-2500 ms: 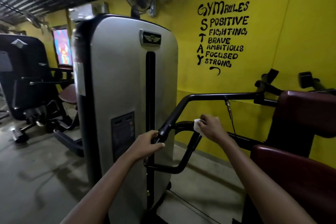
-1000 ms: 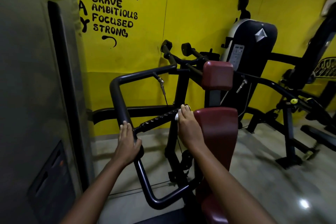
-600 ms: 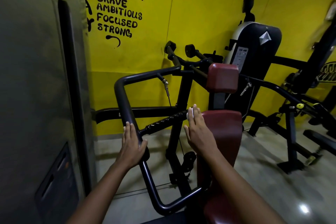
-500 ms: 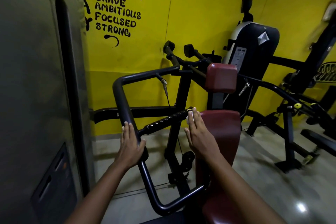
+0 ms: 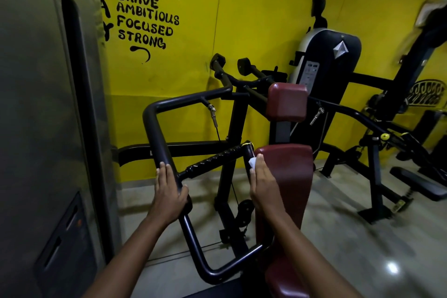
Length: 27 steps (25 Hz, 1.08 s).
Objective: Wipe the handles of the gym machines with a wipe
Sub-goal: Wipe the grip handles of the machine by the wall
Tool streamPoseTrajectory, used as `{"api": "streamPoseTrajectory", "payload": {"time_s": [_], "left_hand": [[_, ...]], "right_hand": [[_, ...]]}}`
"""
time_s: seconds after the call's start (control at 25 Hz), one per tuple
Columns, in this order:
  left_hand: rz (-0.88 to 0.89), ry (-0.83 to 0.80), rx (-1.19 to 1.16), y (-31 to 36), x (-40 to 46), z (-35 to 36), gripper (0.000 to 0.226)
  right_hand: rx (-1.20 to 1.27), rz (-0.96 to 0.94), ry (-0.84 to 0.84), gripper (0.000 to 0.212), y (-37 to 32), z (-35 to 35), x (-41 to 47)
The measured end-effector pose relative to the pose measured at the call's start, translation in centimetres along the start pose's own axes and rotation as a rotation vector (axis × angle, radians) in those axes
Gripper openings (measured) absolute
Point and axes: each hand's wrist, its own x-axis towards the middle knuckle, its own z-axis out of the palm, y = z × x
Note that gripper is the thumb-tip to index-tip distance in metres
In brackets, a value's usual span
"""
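Wipe [image 5: 252, 161]: a small white piece, seen only as a corner showing past the fingertips of the right hand [image 5: 262, 184]. It lies under the straight, close-set fingers [image 5: 258, 164] of that hand, pressed against the end of the ribbed black handle [image 5: 217, 158], just beside the upper left corner of the dark red seat pad [image 5: 290, 176]. The right fingers are extended flat over the wipe, not curled round it; how much of the wipe lies beneath the palm cannot be told.

The left hand [image 5: 169, 195] rests on the smooth black frame bar [image 5: 158, 138] where the ribbed handle branches off. Its fingers lie nearly straight along the outer side of the bar and the thumb sits on the inner side, so the bar runs between thumb and fingers in a loose hold. The two hands are well apart, joined by the span of the handle.

The bar bends into a loop that continues down towards the floor [image 5: 362, 237]. A second, smaller red pad [image 5: 286, 101] stands above and behind the seat pad. At left rises the grey weight-stack cover [image 5: 36, 104]. The yellow wall [image 5: 254, 19] behind carries black painted words, among them "BRAVE" and "STRONG". Another machine [image 5: 331, 60] stands against that wall.
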Motion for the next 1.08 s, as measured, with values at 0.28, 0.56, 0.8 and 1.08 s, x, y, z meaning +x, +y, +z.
{"api": "streamPoseTrajectory", "payload": {"time_s": [0.28,0.56,0.8,1.08], "left_hand": [[-0.018,0.049,-0.121,-0.6,0.1,0.5,0.074],[-0.004,0.07,-0.11,-0.7,0.2,0.7,0.073],[-0.034,0.041,-0.004,-0.1,0.7,0.3,0.072],[-0.108,0.02,0.057,0.7,1.3,0.4,0.072]], "right_hand": [[0.115,-0.067,0.003,0.051,1.2,-1.7,-2.3],[-0.006,0.016,-0.026,0.054,-0.5,-0.1,-1.5],[0.247,0.109,-0.164,0.054,-1.6,-0.5,4.7],[0.586,0.386,-0.133,0.037,0.0,-2.1,3.5]]}}
